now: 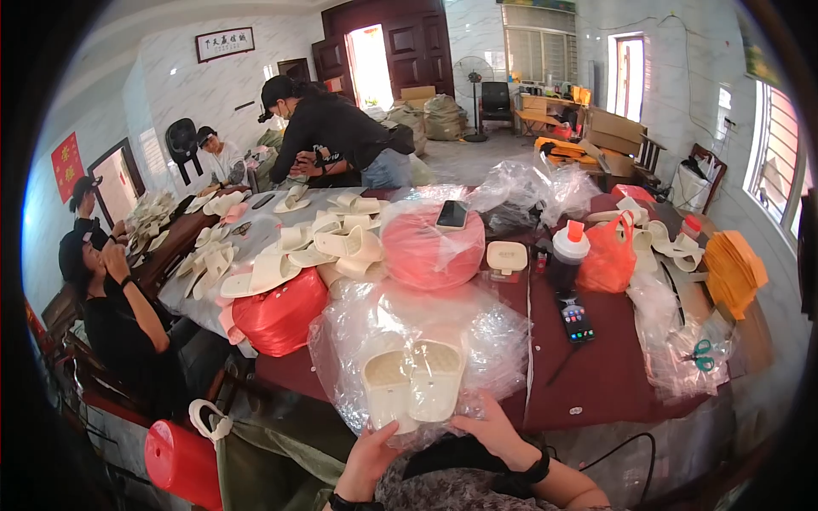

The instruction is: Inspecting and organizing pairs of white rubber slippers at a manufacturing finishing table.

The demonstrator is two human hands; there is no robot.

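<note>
Before me at the maroon bench [618, 375], left hand [371, 457] and right hand [496, 433], spread apart, flank cream slide sandals [433, 393] amid clear plastic [339, 353]; whether gripping, I can't tell.

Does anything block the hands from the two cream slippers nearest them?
Nothing solid: the left hand and right hand are at the near ends of the cream slippers. Clear plastic surrounds them; whether it intervenes, I cannot tell.

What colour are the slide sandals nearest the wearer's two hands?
Cream; the slide sandals show in the head view.
</note>
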